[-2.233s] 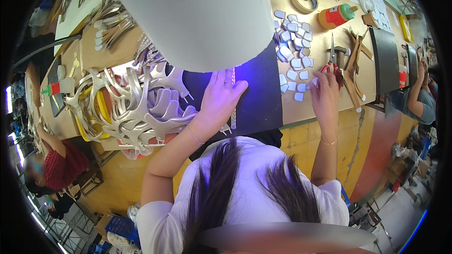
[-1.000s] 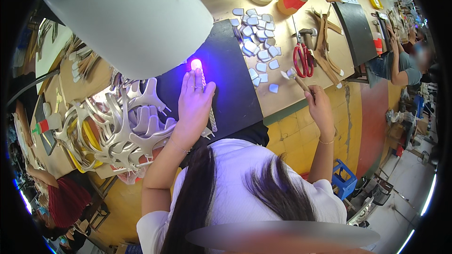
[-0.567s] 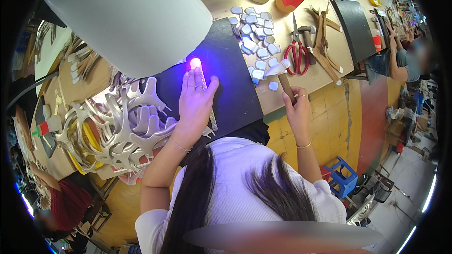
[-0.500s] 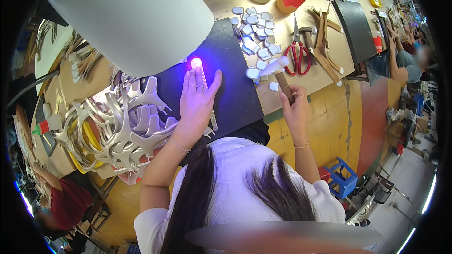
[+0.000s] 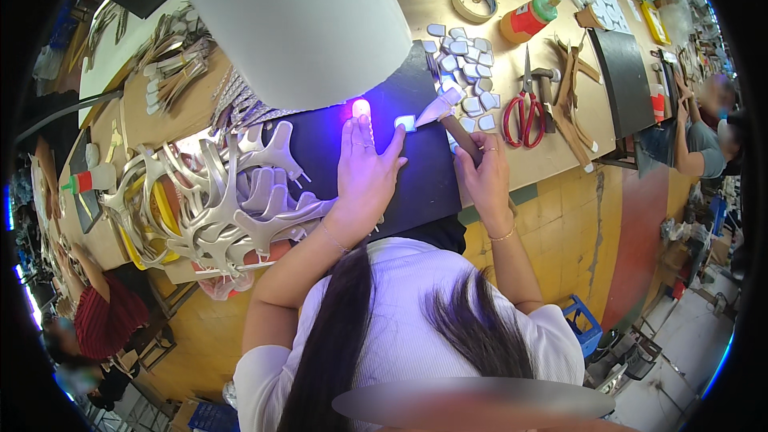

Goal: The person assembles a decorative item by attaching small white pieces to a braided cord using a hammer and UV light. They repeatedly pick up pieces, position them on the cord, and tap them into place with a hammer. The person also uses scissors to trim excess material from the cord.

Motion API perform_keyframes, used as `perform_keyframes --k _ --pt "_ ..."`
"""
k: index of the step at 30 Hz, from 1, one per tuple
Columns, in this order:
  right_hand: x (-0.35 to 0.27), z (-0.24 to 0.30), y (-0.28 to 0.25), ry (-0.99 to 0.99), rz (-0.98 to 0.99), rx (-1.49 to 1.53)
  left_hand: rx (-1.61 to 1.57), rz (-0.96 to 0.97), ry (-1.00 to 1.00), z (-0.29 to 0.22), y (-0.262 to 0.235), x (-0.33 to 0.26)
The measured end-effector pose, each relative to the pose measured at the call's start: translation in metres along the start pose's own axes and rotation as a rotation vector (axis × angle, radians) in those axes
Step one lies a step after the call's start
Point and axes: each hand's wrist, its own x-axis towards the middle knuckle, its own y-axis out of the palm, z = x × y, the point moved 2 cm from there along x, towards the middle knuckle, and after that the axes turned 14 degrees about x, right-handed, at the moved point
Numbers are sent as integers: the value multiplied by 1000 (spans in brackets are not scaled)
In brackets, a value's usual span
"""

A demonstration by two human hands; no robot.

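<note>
My left hand (image 5: 365,172) lies palm down on a black mat (image 5: 428,184). Its outstretched fingers rest on a narrow strap whose pale rounded end (image 5: 362,108) glows under blue-purple light. The thumb points at a small grey-white rounded tab (image 5: 406,122) lying alone on the mat. My right hand (image 5: 486,174) is wrapped round the brown handle of a hammer (image 5: 458,130). The hammer's pale wedge-shaped head is tilted, its thin tip at the tab's right edge; whether they touch I cannot tell. Most of the strap is hidden beneath my left hand.
A big white lamp-like cylinder (image 5: 296,24) hangs over the mat. Silvery strapped pieces (image 5: 216,200) are heaped at left. Beyond my right hand are loose tabs (image 5: 464,64), red-handled scissors (image 5: 524,116), another hammer (image 5: 547,88), a tape roll (image 5: 474,2) and a bottle (image 5: 528,20).
The hammer has come left and down, from the tab pile to over the mat. A single tab now lies on the mat by my left thumb. My left hand stays on the strap.
</note>
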Motion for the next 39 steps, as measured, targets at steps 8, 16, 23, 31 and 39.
perform_keyframes --k 8,16,23,31,39 --pt "5 6 -25 426 59 678 -31 -57 15 4 -3 -1" --pt "-17 40 -14 340 537 178 -88 -93 6 9 -1 -4" --pt "24 47 19 -2 315 67 10 -108 13 8 3 -3" --pt "13 55 33 -131 399 71 -41 -144 -9 8 1 -5" --pt "13 53 39 -227 336 91 -57 -115 -13 10 -2 -5"
